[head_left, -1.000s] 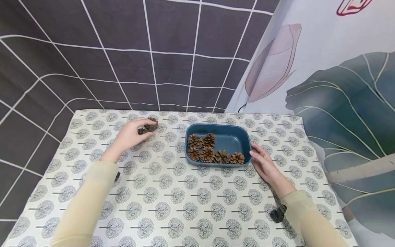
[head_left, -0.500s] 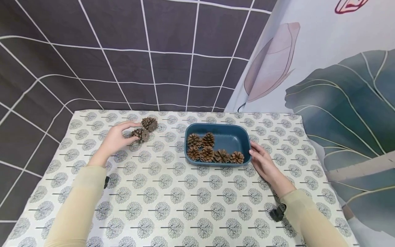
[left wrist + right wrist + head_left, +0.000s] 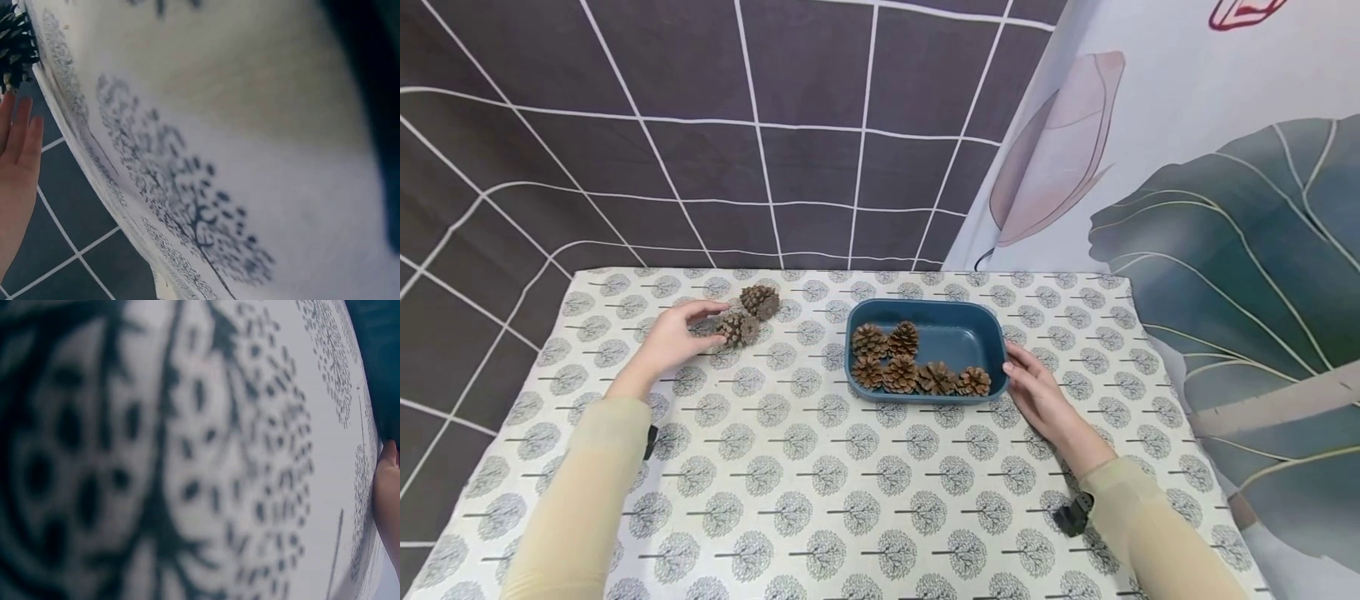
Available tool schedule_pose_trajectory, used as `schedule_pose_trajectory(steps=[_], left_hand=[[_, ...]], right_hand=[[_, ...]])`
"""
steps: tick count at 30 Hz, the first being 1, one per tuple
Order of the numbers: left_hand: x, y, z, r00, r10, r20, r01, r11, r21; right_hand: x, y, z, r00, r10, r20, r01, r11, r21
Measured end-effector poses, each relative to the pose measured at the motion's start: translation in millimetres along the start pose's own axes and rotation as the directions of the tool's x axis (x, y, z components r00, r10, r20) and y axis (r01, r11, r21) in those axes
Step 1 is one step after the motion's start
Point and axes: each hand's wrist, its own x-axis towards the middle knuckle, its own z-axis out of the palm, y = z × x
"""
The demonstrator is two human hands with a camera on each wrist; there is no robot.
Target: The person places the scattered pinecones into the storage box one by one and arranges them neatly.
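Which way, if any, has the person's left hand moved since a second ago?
Yes: the left hand has shifted leftward, judged against the tree-print tablecloth.

Left grip (image 3: 672, 337) farther left, two loose pinecones (image 3: 749, 317) in fuller view.

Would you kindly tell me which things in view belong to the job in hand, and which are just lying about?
Part of the job:
Two pine cones by the left hand
Blue container, touched by the right hand
Six pine cones inside it

Just surroundings:
Tree-print tablecloth
Dark grid-patterned backdrop
Leaf-print backdrop
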Motion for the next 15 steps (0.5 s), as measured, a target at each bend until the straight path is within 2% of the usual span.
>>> schedule_pose_trajectory(steps=[10,15], left_hand=[[2.8,-5.3,1.0,0.998,-0.001,0.068,0.002,1.0,-0.019],[3.4,-5.6,1.7,0.995,-0.001,0.095,0.001,1.0,0.001]], right_hand=[[-0.6,-1.4,0.5,1.0,-0.006,0.001,0.006,1.0,0.012],[0.0,0.2,-0.2,1.0,-0.017,0.012,0.017,1.0,0.01]])
